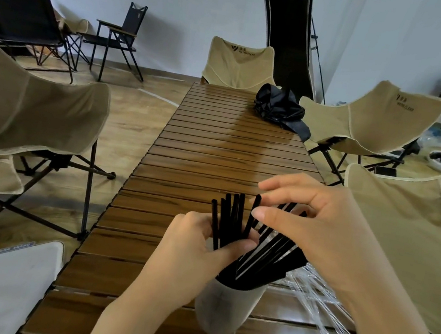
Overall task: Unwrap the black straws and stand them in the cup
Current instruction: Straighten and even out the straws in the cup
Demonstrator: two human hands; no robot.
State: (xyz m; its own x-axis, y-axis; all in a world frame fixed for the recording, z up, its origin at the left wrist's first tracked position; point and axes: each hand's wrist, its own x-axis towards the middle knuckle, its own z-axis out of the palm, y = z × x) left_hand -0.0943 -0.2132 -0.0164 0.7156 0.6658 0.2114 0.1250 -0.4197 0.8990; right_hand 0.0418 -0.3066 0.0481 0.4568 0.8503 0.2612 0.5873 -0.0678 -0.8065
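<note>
Beige camp chairs [237, 65] ring the slatted table [216, 149]; black bag [280, 110] on it.

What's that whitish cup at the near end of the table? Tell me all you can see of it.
The cup is a tall, plain, frosted-white tumbler, plastic by its look, with no handle or lid. It stands upright on the slatted wooden table. It is packed with black straws that fan out above its rim. The left hand grips a bunch of them just above it. Clear wrappers lie to its right.
</note>
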